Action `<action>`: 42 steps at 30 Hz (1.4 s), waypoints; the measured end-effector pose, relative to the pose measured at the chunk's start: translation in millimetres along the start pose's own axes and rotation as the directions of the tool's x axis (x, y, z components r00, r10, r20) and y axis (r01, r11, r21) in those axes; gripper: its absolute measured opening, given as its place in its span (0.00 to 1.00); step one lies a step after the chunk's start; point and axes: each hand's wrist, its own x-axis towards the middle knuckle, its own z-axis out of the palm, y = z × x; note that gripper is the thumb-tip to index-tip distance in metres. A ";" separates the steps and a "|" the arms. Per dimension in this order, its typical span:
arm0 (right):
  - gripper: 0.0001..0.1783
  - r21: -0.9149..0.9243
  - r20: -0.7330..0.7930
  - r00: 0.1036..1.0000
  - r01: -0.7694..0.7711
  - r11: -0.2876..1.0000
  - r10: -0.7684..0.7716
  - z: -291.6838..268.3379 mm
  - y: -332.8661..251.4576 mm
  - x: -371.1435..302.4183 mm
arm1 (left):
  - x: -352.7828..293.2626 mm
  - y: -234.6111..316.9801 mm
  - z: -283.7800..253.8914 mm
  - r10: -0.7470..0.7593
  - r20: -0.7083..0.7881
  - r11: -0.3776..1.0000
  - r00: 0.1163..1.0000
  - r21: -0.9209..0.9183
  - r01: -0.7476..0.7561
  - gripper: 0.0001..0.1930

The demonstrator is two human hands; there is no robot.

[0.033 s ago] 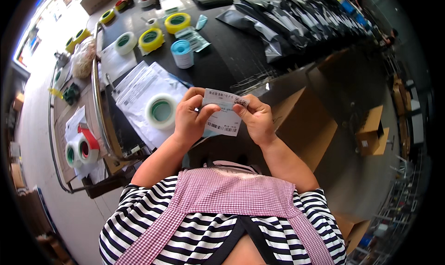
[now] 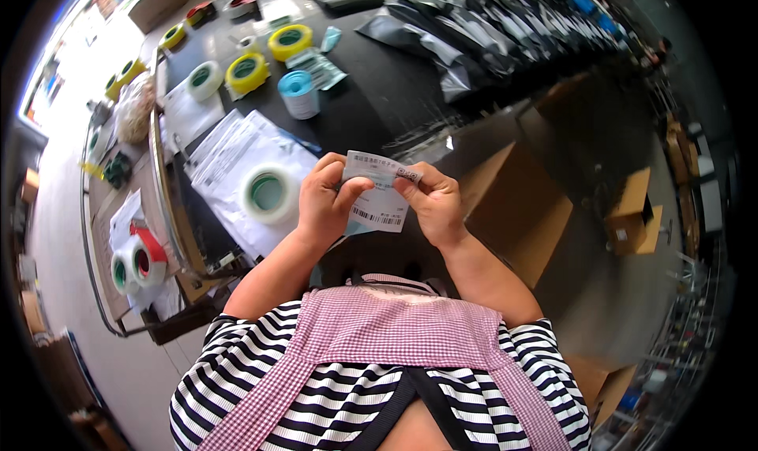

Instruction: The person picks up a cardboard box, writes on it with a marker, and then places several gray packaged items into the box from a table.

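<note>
A small white printed slip (image 2: 380,202) with a barcode and a square code is held up in front of me, above the table's near edge. My left hand (image 2: 322,198) pinches its left side between thumb and curled fingers. My right hand (image 2: 438,208) grips the upper right corner the same way, bending the paper a little there. Left of my left hand, a wide roll of clear tape (image 2: 271,217) lies on a stack of printed sheets in plastic sleeves (image 2: 213,163). A light blue roll (image 2: 300,102) stands on the black table (image 2: 371,108) beyond.
Yellow tape rolls (image 2: 246,86) and a white tape roll (image 2: 194,84) lie farther back. Black plastic bags (image 2: 466,56) line the far right. An open carton (image 2: 517,214) stands right of my right hand. A metal rail (image 2: 160,175) borders the left side.
My view has shifted slightly, so the table's things sit a little farther left. Both hands keep their hold on the slip, whose upper right corner looks slightly more bent.
</note>
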 end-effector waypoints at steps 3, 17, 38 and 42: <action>0.03 0.015 -0.229 0.973 0.036 0.999 -0.032 -41.4 -0.5 -20.5 | -1.8 -16.4 75.7 -0.022 0.097 0.974 0.995 -0.224 0.044 0.26; 0.13 0.321 -0.776 0.490 -0.233 0.918 0.396 -474.9 188.0 -204.6 | -95.7 -116.5 347.7 -0.481 0.823 0.875 0.303 0.429 0.225 0.08; 0.11 -0.031 -0.789 0.520 -0.566 0.824 0.328 -518.6 244.5 -148.2 | -75.1 -131.6 504.5 -0.244 0.903 0.967 0.354 0.253 0.022 0.12; 0.12 -0.113 -0.797 0.522 -0.621 0.775 0.303 -516.6 242.8 -143.4 | -49.7 -148.0 545.7 0.000 0.948 0.948 0.318 0.102 -0.303 0.07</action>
